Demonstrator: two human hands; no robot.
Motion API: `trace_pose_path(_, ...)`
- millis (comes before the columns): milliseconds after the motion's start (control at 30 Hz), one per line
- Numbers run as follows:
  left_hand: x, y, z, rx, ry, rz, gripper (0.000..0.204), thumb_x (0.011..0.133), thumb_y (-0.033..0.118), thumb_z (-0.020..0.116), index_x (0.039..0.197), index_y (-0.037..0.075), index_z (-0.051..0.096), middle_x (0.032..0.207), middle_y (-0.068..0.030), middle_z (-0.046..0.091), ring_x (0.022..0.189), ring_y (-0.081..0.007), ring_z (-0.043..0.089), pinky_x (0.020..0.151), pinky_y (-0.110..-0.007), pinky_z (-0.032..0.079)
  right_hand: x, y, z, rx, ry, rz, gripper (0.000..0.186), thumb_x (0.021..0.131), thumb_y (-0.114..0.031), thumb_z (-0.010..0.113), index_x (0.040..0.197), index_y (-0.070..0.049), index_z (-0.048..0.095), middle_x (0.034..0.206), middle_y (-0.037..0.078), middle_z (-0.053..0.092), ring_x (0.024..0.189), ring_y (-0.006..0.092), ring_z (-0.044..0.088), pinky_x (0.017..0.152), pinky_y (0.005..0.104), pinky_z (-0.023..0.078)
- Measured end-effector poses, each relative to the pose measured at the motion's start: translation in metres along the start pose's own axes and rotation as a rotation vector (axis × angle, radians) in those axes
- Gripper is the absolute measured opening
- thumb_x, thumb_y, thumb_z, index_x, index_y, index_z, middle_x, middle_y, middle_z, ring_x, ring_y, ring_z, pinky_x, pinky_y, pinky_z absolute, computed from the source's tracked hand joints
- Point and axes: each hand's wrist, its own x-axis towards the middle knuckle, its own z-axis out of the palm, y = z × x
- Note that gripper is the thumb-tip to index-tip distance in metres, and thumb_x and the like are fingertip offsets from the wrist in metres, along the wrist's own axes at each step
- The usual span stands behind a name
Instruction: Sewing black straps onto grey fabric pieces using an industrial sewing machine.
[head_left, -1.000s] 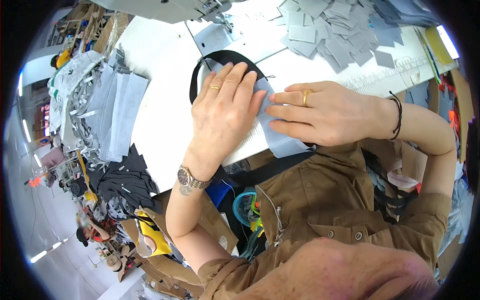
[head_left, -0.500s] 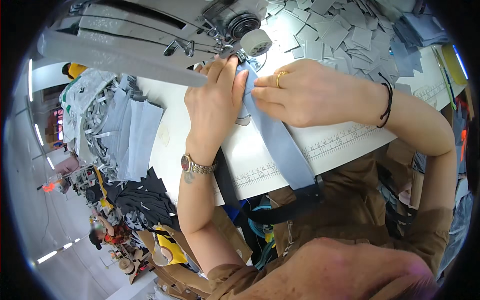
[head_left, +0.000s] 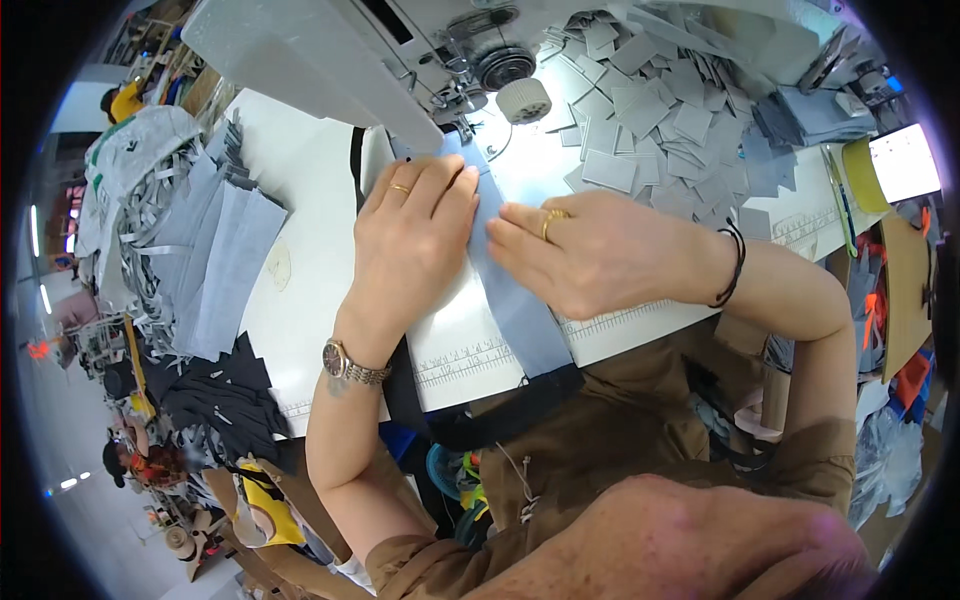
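A long blue-grey fabric strip (head_left: 515, 310) runs from under the sewing machine's needle area (head_left: 455, 125) toward me. Its near end meets a black strap (head_left: 500, 415), which loops over the table's front edge and passes back under my left wrist. My left hand (head_left: 415, 225), a ring on one finger, presses the strip's left side with its fingertips, close below the needle. My right hand (head_left: 585, 250) pinches the strip's right edge slightly nearer to me. The needle tip and the fabric under my left fingers are hidden.
Many grey square pieces (head_left: 640, 125) lie piled right of the machine. Stacked blue-grey panels (head_left: 235, 260) and black cloth pieces (head_left: 220, 395) are at the left. A printed ruler (head_left: 460, 365) follows the table's front edge. A lit screen (head_left: 903, 163) stands far right.
The whole view has shifted. My left fingertips have drawn back a little from the needle and the thumb has closed in. Black strap now shows beyond my left hand. My right hand still pinches the strip.
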Motion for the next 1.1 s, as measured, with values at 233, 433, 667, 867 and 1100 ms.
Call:
trace_pose_path(233, -0.007, -0.009, 0.006, 0.049, -0.036, -0.053, 0.029, 0.077, 0.004, 0.07, 0.105, 0.002, 0.072, 0.108, -0.0082, 0.07, 0.104, -0.0253, 0.066, 0.098, -0.044, 0.052, -0.003, -0.01, 0.003, -0.041, -0.073, -0.008, 0.03, 0.078, -0.008, 0.067, 0.102, 0.009, 0.073, 0.108, 0.02, 0.073, 0.099, 0.0295, 0.073, 0.078, 0.0345, 0.063)
trace_pose_path(433, -0.005, -0.009, 0.006, -0.006, 0.002, -0.068, 0.026, 0.079, 0.006, 0.072, 0.105, 0.001, 0.072, 0.108, -0.0082, 0.07, 0.105, -0.0269, 0.064, 0.099, -0.043, 0.05, 0.003, -0.012, -0.005, -0.023, -0.05, -0.022, 0.032, 0.078, -0.009, 0.067, 0.105, 0.007, 0.073, 0.108, 0.02, 0.074, 0.097, 0.0296, 0.074, 0.081, 0.0353, 0.061)
trace_pose_path(667, -0.006, -0.005, 0.006, -0.123, 0.016, -0.053, 0.022, 0.08, 0.009, 0.077, 0.101, 0.002, 0.072, 0.104, -0.0079, 0.068, 0.101, -0.0274, 0.063, 0.091, -0.042, 0.052, 0.002, -0.008, 0.0, -0.082, 0.054, -0.058, 0.028, 0.072, -0.013, 0.069, 0.091, 0.007, 0.073, 0.094, 0.018, 0.073, 0.084, 0.024, 0.071, 0.068, 0.0295, 0.057)
trace_pose_path(867, -0.005, -0.007, 0.008, -0.144, -0.005, -0.098, 0.025, 0.081, 0.005, 0.076, 0.106, 0.004, 0.074, 0.107, -0.0085, 0.068, 0.1, -0.0295, 0.064, 0.085, -0.04, 0.054, 0.005, -0.007, 0.002, -0.043, 0.039, 0.003, 0.032, 0.068, -0.017, 0.069, 0.091, 0.005, 0.072, 0.091, 0.017, 0.072, 0.08, 0.0227, 0.069, 0.064, 0.0277, 0.055)
trace_pose_path(1100, -0.006, -0.01, 0.011, -0.161, -0.001, -0.118, 0.024, 0.084, 0.003, 0.075, 0.109, 0.004, 0.074, 0.109, -0.0091, 0.069, 0.1, -0.0299, 0.065, 0.084, -0.04, 0.055, 0.008, 0.037, -0.003, 0.078, -0.079, 0.412, 0.056, 0.077, -0.035, 0.081, 0.119, -0.001, 0.064, 0.115, 0.012, 0.067, 0.104, 0.0283, 0.066, 0.102, 0.0424, 0.048)
